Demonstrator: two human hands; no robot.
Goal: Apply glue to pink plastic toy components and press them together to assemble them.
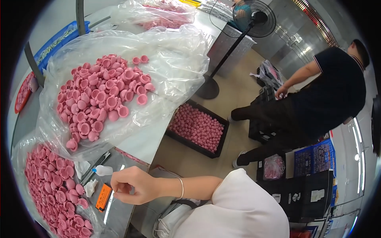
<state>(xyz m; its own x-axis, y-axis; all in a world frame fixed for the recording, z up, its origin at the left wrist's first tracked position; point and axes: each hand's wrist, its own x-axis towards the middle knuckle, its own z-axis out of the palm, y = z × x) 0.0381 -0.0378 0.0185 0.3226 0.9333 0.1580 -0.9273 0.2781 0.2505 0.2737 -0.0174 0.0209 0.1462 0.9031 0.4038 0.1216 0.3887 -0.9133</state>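
One hand [131,185], which I take for the right, hovers over the desk [119,166] with fingers curled narrow, holding nothing I can see, near a small white bottle [104,170]. The pink rubber caps [99,95] lie heaped on clear plastic beyond. The left hand is out of sight.

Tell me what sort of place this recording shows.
Probably a small factory or packing workshop: clear plastic bags heaped with pink rubber caps on the workbench, a black crate of more pink parts on the floor, and a pedestal fan.
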